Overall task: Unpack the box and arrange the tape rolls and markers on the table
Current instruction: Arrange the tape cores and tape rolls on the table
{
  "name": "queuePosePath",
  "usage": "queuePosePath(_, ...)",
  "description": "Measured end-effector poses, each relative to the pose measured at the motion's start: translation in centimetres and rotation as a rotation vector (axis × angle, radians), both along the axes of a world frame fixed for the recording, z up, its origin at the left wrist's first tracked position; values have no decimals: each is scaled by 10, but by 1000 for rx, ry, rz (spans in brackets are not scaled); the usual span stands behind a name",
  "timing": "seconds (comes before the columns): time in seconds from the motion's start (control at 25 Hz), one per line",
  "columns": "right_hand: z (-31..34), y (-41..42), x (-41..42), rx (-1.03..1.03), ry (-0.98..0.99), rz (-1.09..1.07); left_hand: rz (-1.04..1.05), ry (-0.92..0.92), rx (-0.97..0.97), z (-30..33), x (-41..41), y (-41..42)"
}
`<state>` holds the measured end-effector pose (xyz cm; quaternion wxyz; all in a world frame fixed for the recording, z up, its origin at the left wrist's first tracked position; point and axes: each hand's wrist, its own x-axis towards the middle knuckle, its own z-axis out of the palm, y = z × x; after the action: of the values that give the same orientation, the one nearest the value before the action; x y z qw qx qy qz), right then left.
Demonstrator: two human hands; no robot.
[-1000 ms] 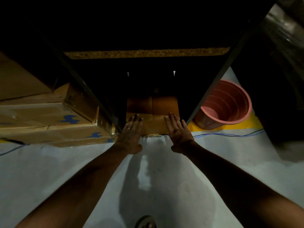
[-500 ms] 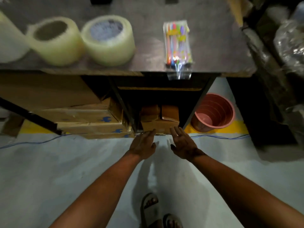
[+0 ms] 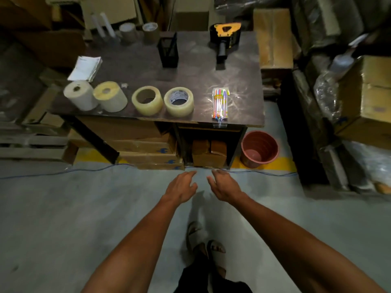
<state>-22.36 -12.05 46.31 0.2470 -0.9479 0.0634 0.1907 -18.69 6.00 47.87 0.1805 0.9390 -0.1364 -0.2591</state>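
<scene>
Below the tabletop (image 3: pixel 243 85), both hands, left hand (image 3: pixel 179 187) and right hand (image 3: pixel 224 186), hang relaxed, each grip holding nothing; tape rolls (image 3: pixel 163 101) and marker pack (image 3: pixel 220 103) appear arranged, probably leaving only a final check.

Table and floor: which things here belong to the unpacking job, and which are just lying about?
Job: box under table; two clear tape rolls; marker pack.

Lying about: pink bucket; tape dispenser; black mesh holder; papers.
</scene>
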Motion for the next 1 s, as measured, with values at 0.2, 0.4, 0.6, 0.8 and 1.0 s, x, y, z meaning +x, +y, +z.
queuePosePath(0.2,62,21,-6,93,-71,-43,92,-45,-74,64,-13,16)
queuePosePath(0.4,106,42,17,168,-225,-50,187,-89,-209,103,5,35)
queuePosePath(0.6,121,74,70,160,-299,-47,182,-142,-316,125,58,65)
queuePosePath(0.8,135,131,138,189,-332,-93,173,-236,-373,149,140,124)
queuePosePath(1.0,161,181,210,271,-441,-128,152,-290,-428,175,224,184)
